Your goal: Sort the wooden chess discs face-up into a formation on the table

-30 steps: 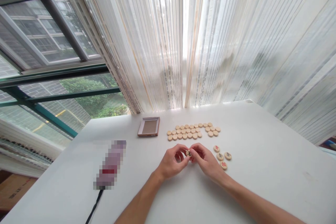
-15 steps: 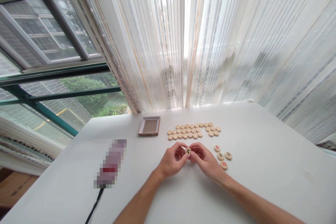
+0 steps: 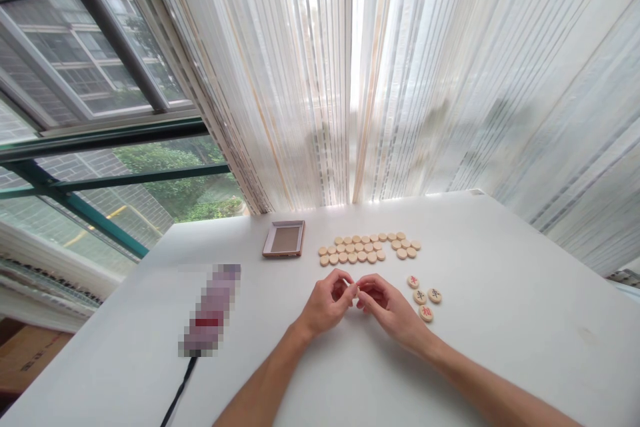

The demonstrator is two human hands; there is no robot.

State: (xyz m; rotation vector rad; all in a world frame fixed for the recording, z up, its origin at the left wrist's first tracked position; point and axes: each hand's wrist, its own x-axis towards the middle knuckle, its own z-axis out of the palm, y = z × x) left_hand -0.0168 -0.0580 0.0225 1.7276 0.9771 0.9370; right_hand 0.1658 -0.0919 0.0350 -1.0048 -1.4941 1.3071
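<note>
My left hand point(image 3: 327, 303) and my right hand point(image 3: 387, 307) meet over the middle of the white table point(image 3: 500, 320), fingertips pinched together on one round wooden chess piece point(image 3: 356, 290) that shows only edge-on between them. Just right of my right hand lie several face-up pieces point(image 3: 424, 295) with red and black characters. Farther back, a cluster of blank-side-up wooden pieces point(image 3: 367, 249) lies in rows.
A small brown-rimmed box point(image 3: 284, 239) sits behind my left hand. A blurred elongated object point(image 3: 210, 310) with a black cable point(image 3: 177, 393) lies on the left. Striped sheer curtains point(image 3: 400, 80) hang behind the table, with a window point(image 3: 100, 113) at left.
The piece between my fingers has turned: its black character faced me before, now only its edge shows. My hands stayed in place.
</note>
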